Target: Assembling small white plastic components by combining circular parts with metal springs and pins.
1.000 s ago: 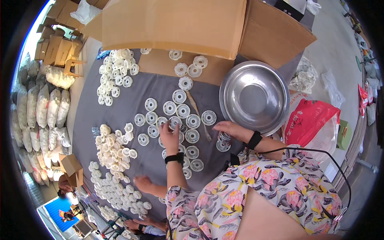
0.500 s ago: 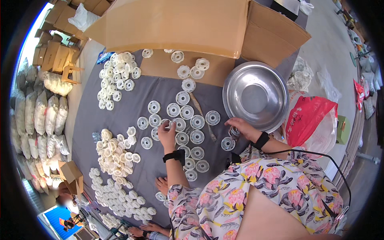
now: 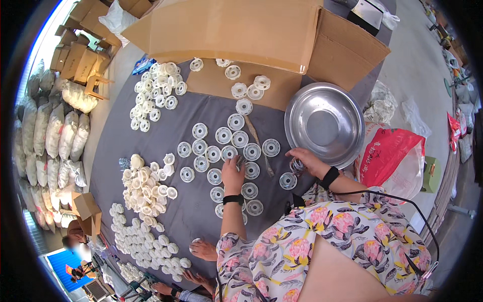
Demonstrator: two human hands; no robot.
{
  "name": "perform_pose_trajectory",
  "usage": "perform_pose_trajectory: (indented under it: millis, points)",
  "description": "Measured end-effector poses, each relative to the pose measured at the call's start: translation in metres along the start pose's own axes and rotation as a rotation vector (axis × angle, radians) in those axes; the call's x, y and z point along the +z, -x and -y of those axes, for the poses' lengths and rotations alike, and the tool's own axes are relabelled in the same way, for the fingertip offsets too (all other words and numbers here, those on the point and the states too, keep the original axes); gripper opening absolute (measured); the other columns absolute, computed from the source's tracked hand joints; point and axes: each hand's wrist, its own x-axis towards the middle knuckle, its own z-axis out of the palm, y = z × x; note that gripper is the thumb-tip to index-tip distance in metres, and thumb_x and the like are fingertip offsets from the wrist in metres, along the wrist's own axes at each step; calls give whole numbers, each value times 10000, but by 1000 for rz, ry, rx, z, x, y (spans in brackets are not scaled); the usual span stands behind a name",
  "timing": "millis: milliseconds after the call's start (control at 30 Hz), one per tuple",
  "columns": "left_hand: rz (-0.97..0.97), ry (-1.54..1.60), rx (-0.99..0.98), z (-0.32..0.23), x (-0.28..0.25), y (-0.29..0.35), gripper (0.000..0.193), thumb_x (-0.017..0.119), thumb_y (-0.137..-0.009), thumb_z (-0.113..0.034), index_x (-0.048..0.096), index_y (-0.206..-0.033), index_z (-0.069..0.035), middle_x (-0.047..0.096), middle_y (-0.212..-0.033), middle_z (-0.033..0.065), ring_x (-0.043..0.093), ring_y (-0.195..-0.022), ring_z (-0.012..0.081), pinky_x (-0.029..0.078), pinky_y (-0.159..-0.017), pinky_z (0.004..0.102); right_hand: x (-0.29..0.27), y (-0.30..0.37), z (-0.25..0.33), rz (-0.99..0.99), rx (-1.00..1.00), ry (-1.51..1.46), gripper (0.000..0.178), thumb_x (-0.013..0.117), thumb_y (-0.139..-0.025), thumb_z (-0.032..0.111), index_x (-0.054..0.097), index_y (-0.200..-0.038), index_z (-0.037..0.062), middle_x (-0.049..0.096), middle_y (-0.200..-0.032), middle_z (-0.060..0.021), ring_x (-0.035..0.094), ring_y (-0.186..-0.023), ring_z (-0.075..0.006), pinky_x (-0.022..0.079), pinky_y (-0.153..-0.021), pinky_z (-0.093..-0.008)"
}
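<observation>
My left hand (image 3: 233,177) is over the group of white, wheel-like plastic discs with dark centres in the middle of the table. Its fingers are bent together beside one disc (image 3: 229,153); what they pinch is partly hidden, though something thin and shiny shows at the tips. My right hand (image 3: 308,162) is closed around several thin metal rings (image 3: 297,165), near the steel basin (image 3: 294,136). Just below those rings lies a single disc (image 3: 288,180). Another disc (image 3: 270,147) rests between my hands, farther from me.
A large cardboard box (image 3: 236,30) stands at the far side. Heaps of cream plastic parts (image 3: 146,186) and white caps (image 3: 146,241) cover the left of the grey cloth. Other people's hands (image 3: 203,249) are at the lower left. A stick (image 3: 259,146) lies among the discs.
My left hand has moved right from a disc at the group's left side to the middle. My right hand stays by the basin with the rings. The view has shifted slightly.
</observation>
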Motion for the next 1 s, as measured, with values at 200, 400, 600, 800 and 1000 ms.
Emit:
perform_pose_trajectory:
  millis: [200,400,600,800,1000]
  points:
    - [-193,648,-493,38,-18,-16,316,656,-747,-196,601,-989,0,627,-885,149,611,-745,224,470,-661,327,-2,-2,-4,2,-40,16,307,511,-841,304,609,-971,45,561,-867,-15,519,-768,-103,426,-683,-250]
    - [-255,163,-472,62,-36,-39,253,622,-783,-221,640,-851,22,604,-789,107,574,-683,204,451,-612,313,-3,-7,-12,10,-59,-45,291,502,-850,311,588,-976,62,561,-768,-23,544,-637,-115,431,-526,-262]
    - [-292,116,-511,75,-36,-43,265,654,-720,-207,616,-895,-12,553,-861,123,540,-760,268,432,-690,366,-3,-2,2,6,-24,-60,276,505,-851,312,589,-967,76,564,-754,-22,552,-611,-116,444,-472,-276]
    - [-311,-88,-173,101,-43,-27,349,627,-660,-125,587,-996,-39,527,-1063,145,500,-976,317,400,-836,406,-1,-1,9,0,28,-87,259,509,-849,294,609,-946,75,563,-781,-20,551,-634,-104,472,-536,-272]
    - [-247,-323,-228,87,-53,-21,314,631,-656,-120,605,-963,-61,538,-1063,124,498,-968,307,385,-846,420,-2,-6,11,21,34,-87,272,485,-857,309,602,-945,79,542,-726,-29,555,-582,-122,484,-437,-296]
